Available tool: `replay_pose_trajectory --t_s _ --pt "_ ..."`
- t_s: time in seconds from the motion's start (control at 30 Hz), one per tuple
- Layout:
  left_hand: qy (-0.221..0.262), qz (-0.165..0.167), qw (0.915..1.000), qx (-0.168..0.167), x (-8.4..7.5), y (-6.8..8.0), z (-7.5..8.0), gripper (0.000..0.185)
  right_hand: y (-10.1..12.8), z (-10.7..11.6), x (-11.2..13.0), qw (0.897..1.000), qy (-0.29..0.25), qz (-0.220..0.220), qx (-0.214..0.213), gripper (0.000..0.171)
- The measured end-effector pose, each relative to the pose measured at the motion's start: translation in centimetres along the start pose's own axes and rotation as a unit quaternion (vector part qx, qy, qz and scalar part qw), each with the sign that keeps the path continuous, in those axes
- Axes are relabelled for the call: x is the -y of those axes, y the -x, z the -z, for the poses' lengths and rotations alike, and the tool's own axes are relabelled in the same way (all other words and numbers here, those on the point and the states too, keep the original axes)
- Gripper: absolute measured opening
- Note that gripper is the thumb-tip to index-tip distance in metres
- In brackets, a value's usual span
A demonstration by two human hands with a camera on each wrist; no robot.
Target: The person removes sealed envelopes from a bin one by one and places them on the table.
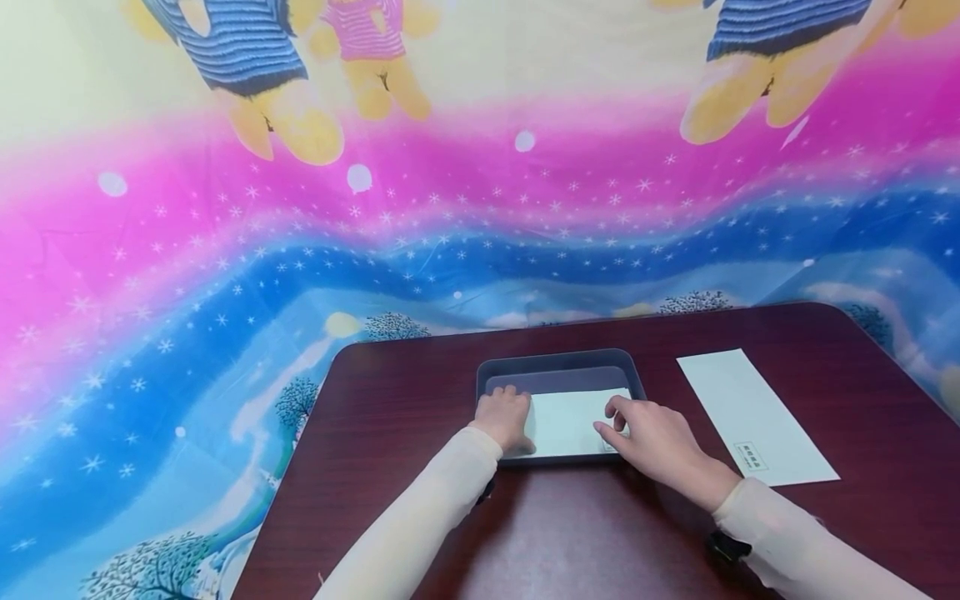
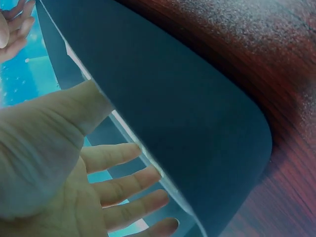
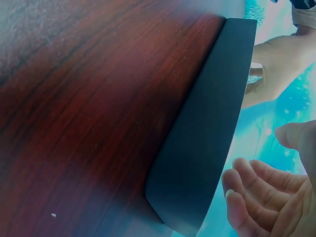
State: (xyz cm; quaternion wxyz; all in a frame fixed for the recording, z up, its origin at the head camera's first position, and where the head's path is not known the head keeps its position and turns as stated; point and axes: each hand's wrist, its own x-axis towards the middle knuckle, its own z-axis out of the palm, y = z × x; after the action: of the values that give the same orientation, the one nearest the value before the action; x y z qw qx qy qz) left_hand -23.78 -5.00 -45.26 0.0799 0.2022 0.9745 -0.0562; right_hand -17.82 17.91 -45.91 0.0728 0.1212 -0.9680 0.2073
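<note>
Dark counter (image 1: 420,517) carries a grey tray (image 1: 558,364) at centre frame; white paper (image 1: 570,421) inside is pressed by left hand (image 1: 504,417) and right hand (image 1: 652,442), fingers relaxed, nothing gripped.

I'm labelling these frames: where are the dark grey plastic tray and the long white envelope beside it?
Dark grey plastic tray (image 1: 558,360): head view, on its far rim.
Long white envelope (image 1: 750,412): head view, on its middle.
</note>
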Motion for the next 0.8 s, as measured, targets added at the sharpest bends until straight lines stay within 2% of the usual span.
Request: replay_pose_trajectory --t_s 0.13,0.27,0.43,0.63,0.8 --pt "-0.003 0.003 1.0 -0.005 0.0 0.1 0.0 0.075 0.0 -0.1 0.0 1.0 0.004 0.0 -0.002 0.023" --pt "-0.014 0.004 0.9999 -0.009 0.1 0.2 -0.1 0.085 0.0 -0.2 0.0 1.0 0.006 -0.001 -0.003 0.023" --pt "-0.01 0.002 0.9994 -0.033 0.2 -0.2 -0.4 0.089 0.1 -0.3 0.1 1.0 0.006 0.001 -0.004 0.022" --pt "-0.006 -0.008 0.9969 -0.078 0.0 -0.9 -1.0 0.077 0.1 -0.3 0.3 1.0 0.008 0.002 -0.005 0.022" --pt "-0.03 -0.014 0.9933 -0.111 -0.1 -1.1 -0.7 0.053 -0.1 -0.1 0.5 1.0 0.01 0.002 0.0 0.023"
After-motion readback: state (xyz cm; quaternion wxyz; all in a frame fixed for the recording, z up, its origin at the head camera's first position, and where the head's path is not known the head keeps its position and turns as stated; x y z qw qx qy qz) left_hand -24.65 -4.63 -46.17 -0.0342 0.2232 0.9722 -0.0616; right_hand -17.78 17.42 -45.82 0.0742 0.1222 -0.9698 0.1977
